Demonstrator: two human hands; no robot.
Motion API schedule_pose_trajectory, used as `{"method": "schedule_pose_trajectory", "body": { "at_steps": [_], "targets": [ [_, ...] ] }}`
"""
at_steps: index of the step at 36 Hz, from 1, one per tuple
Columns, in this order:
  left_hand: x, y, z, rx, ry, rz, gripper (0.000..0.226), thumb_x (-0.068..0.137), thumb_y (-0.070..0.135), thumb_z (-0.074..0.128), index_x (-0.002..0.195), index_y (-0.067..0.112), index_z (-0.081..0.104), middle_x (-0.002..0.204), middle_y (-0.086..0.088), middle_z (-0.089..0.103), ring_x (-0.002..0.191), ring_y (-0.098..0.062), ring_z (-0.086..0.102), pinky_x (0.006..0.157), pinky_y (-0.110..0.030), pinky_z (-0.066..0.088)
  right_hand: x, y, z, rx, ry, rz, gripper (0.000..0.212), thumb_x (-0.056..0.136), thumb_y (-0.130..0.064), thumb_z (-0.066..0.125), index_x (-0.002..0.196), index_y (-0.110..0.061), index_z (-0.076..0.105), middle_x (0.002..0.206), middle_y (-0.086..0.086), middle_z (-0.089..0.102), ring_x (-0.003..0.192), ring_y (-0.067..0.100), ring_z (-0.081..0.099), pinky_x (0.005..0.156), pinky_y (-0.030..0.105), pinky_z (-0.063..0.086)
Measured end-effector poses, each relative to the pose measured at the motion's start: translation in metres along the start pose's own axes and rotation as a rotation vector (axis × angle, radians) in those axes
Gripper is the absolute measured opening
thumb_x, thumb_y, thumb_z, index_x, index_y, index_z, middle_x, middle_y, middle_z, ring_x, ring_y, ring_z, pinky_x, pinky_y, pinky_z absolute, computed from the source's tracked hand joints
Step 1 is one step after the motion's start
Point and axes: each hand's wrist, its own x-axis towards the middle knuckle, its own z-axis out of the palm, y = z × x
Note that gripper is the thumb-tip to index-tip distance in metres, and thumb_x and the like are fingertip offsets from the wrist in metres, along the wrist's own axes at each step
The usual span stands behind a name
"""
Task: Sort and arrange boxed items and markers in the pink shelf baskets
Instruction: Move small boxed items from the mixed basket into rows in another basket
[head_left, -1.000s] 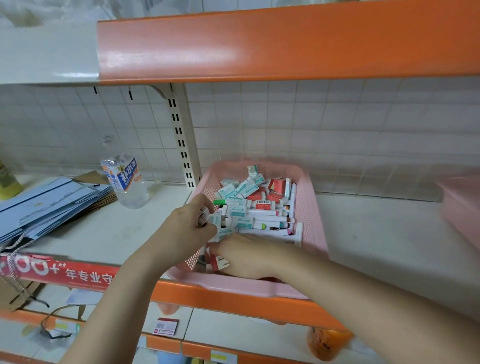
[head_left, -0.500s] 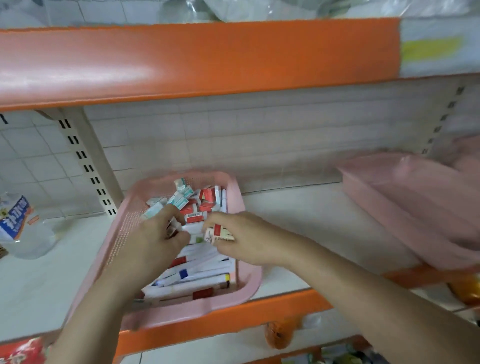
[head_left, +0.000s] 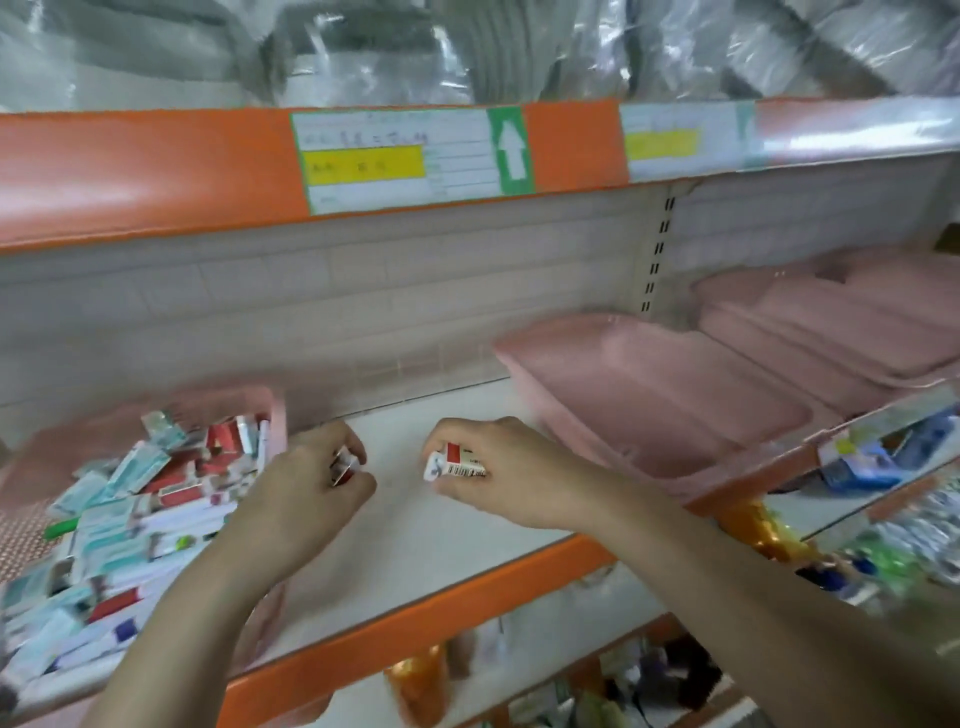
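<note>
A pink basket (head_left: 156, 405) at the left is heaped with several small red, teal and white boxes (head_left: 130, 483) and markers (head_left: 62, 528). My left hand (head_left: 306, 493) hovers over the bare shelf just right of that basket and grips a small red-and-white box (head_left: 344, 467). My right hand (head_left: 498, 470) is beside it over the shelf, holding another red-and-white box (head_left: 452, 462) with a barcode showing. An empty pink basket (head_left: 649, 395) lies to the right of my right hand.
A second empty pink basket (head_left: 831, 322) sits further right behind a slotted upright (head_left: 657, 254). An orange shelf edge (head_left: 415, 623) runs below my arms. The shelf above carries a price label (head_left: 405, 156) and plastic-wrapped goods. Lower shelves hold mixed items.
Both hands lifted out of the filled basket and moved right over the bare shelf, each carrying a small box. The view swung right, bringing both empty baskets into sight.
</note>
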Motion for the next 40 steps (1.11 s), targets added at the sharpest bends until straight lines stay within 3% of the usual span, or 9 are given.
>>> {"method": "schedule_pose_trajectory", "body": {
  "at_steps": [3,13,17,21,25,29,33,36,40],
  "targets": [
    [-0.002,0.03,0.015,-0.022,0.041,0.004,0.012,0.085,0.014,0.064,0.088,0.021,0.055,0.072,0.007,0.053,0.064,-0.005,0.049,0.05,-0.01,0.032,-0.018,0.022,-0.021,-0.025,0.018,0.002,0.011,0.095,-0.034,0.058,0.106,-0.034,0.057,0.074,-0.012,0.055,0.061,0.011,0.056,0.051,0.02,0.04],
    [-0.006,0.128,0.068,-0.141,0.122,-0.085,0.009,0.089,0.019,0.056,0.092,0.026,0.053,0.071,0.005,0.056,0.054,-0.013,0.05,0.04,-0.022,0.032,-0.069,0.092,-0.073,0.024,0.066,0.004,0.012,0.093,-0.034,0.06,0.105,-0.033,0.059,0.083,-0.007,0.061,0.074,0.018,0.063,0.066,0.034,0.053],
    [0.006,0.151,0.091,-0.198,0.077,-0.08,0.013,0.085,0.017,0.056,0.084,0.03,0.053,0.07,0.001,0.057,0.057,-0.019,0.05,0.047,-0.026,0.035,-0.079,0.117,-0.091,-0.067,0.087,0.009,0.019,0.091,-0.032,0.062,0.109,-0.031,0.059,0.088,-0.011,0.061,0.077,0.011,0.056,0.063,0.018,0.042],
    [0.022,0.172,0.105,-0.227,0.059,-0.032,0.013,0.085,0.015,0.056,0.085,0.028,0.054,0.066,0.0,0.053,0.054,-0.019,0.045,0.047,-0.027,0.033,-0.084,0.143,-0.112,-0.015,0.085,0.031,0.019,0.093,-0.035,0.061,0.112,-0.032,0.057,0.097,-0.009,0.065,0.081,0.012,0.06,0.073,0.031,0.051],
    [0.043,0.188,0.116,-0.241,0.055,0.032,0.016,0.083,0.011,0.06,0.081,0.027,0.056,0.057,0.002,0.049,0.055,-0.021,0.045,0.051,-0.031,0.033,-0.089,0.165,-0.138,-0.068,0.126,0.046,0.021,0.093,-0.035,0.06,0.113,-0.027,0.059,0.086,-0.013,0.059,0.067,0.0,0.053,0.058,0.009,0.039],
    [0.065,0.208,0.127,-0.25,0.046,0.094,0.019,0.082,0.009,0.062,0.079,0.027,0.057,0.054,0.004,0.051,0.06,-0.021,0.051,0.054,-0.031,0.035,-0.089,0.19,-0.162,-0.119,0.17,0.092,0.02,0.093,-0.041,0.058,0.111,-0.032,0.057,0.088,-0.009,0.062,0.073,0.006,0.058,0.063,0.017,0.049],
    [0.089,0.228,0.14,-0.249,0.041,0.126,0.022,0.082,0.009,0.063,0.078,0.03,0.054,0.062,0.001,0.054,0.06,-0.02,0.053,0.055,-0.03,0.036,-0.093,0.207,-0.19,-0.231,0.173,0.137,0.025,0.096,-0.038,0.054,0.119,-0.028,0.055,0.082,-0.012,0.055,0.065,0.001,0.05,0.063,0.003,0.039],
    [0.1,0.243,0.151,-0.252,0.016,0.143,0.027,0.08,0.007,0.065,0.077,0.031,0.055,0.067,0.002,0.055,0.063,-0.018,0.053,0.056,-0.03,0.036,-0.094,0.224,-0.202,-0.167,0.197,0.142,0.022,0.095,-0.037,0.056,0.116,-0.027,0.057,0.091,-0.006,0.063,0.072,0.007,0.059,0.057,0.01,0.042],
    [0.107,0.27,0.164,-0.246,0.002,0.178,0.022,0.075,0.017,0.069,0.073,0.034,0.056,0.066,0.007,0.056,0.063,-0.014,0.052,0.056,-0.03,0.036,-0.094,0.252,-0.211,-0.063,0.225,0.161,0.021,0.093,-0.034,0.06,0.113,-0.027,0.057,0.093,-0.006,0.065,0.074,0.01,0.061,0.067,0.024,0.05]
  ]
}}
